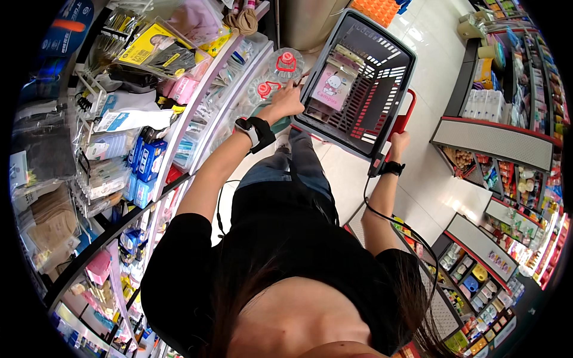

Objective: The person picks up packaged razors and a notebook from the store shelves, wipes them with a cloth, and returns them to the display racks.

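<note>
A grey plastic shopping basket [313,58] with a red handle [405,114] hangs tilted in front of me. My right hand [399,144] is closed around this handle at the basket's right side. At its left rim is my left hand [288,100], fingers curled near a thin dark item; whether they grip it or the rim is unclear. Inside the basket lies a pink stationery pack with a cartoon dog [333,85], with more packaging beside it. Beyond my left hand, clear bottles with red caps [287,60] stand low beside the shelf. Something teal shows below my left wrist.
A shelf with a pale edge [215,71] and hanging packs runs close along my left. Shelving with a perforated grey panel [492,136] stands to the right, past the tiled floor [429,147]. A wide metallic column [309,22] rises ahead. A black cable [421,232] loops by my right arm.
</note>
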The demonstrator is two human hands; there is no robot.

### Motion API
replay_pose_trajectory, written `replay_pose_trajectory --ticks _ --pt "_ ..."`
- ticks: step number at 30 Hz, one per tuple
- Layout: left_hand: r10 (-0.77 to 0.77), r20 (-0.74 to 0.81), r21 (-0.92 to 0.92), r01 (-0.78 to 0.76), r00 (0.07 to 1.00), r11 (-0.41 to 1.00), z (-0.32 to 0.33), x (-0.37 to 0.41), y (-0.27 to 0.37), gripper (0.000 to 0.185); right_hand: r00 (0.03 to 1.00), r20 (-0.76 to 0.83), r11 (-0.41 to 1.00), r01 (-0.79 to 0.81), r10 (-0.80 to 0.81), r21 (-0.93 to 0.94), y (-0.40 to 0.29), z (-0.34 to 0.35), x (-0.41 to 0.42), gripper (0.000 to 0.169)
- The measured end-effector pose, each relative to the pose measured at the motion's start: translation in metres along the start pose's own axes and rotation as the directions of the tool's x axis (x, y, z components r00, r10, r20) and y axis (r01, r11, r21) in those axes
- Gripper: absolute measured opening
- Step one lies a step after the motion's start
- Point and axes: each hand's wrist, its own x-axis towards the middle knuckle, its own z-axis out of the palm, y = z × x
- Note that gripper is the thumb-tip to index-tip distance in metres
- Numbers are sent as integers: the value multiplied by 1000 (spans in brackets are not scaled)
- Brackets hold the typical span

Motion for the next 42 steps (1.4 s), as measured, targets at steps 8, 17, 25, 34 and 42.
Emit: replay_pose_trajectory --ticks 8,17,25,34,42 --pt "-36 2 80 36 999 996 -1 30 -7 61 997 67 999 34 -34 -2 -20 -26 13 31" --pt "-64 39 65 62 997 996 -26 64 14 57 993 112 999 40 -42 22 -47 -28 44 30" --pt "-43 13 117 41 999 992 -24 122 13 58 990 141 999 33 -29 -21 -70 -24 101 34" --pt "-108 31 87 105 994 991 -30 153 28 60 990 138 996 -6 -7 93 -67 -4 147 39" --pt "-195 -20 110 196 981 974 -53 117 44 77 923 -191 931 354 -333 90 -115 -59 113 39"
